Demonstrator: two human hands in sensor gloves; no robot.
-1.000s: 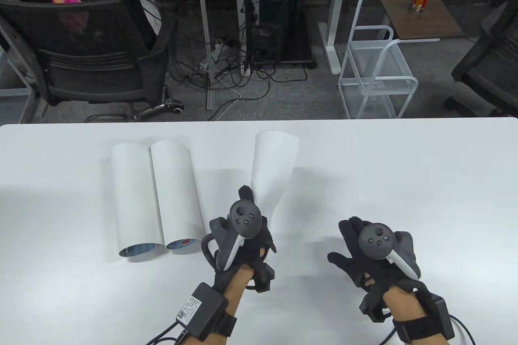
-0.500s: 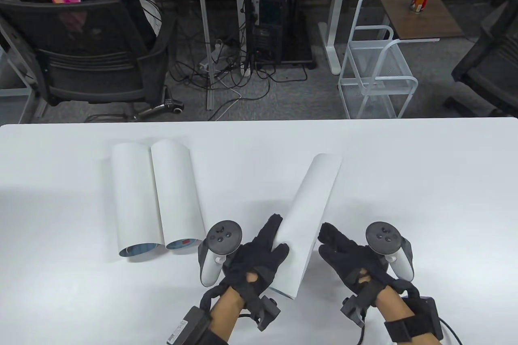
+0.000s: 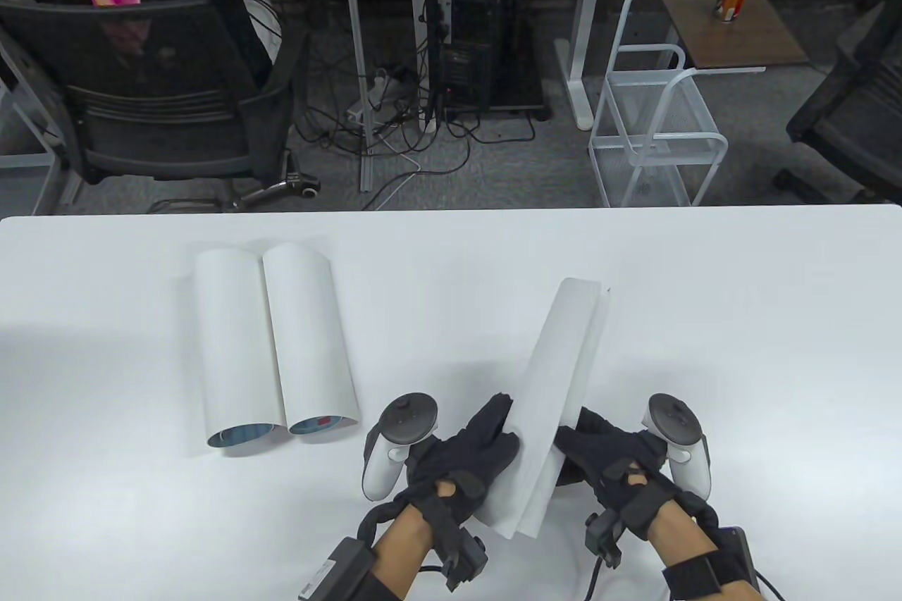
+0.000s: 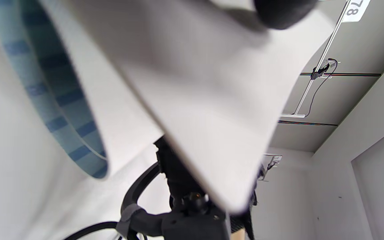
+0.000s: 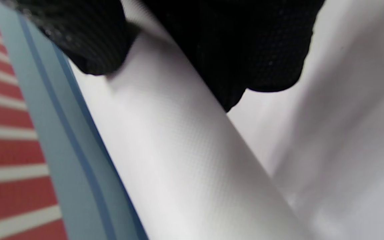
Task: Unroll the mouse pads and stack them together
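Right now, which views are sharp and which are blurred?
Table view: sharp, even lighting, soft shadows under the rolled mouse pads. Left wrist view: the held mouse pad fills the frame, soft and out of focus. Right wrist view: pad weave resolves, but the gloved fingers are dark and its red-striped print is blurred.

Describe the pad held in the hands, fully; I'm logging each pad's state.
The held pad is a long white roll with a finely textured outer skin, as the right wrist view shows, and a printed inner face: blue bands in the left wrist view, red and white stripes beside blue in the right. It is still mostly rolled, its loose edge just parting. It slants from near the person toward far right. The left hand grips its near left side, the right hand its right. Whether it touches the table is unclear.
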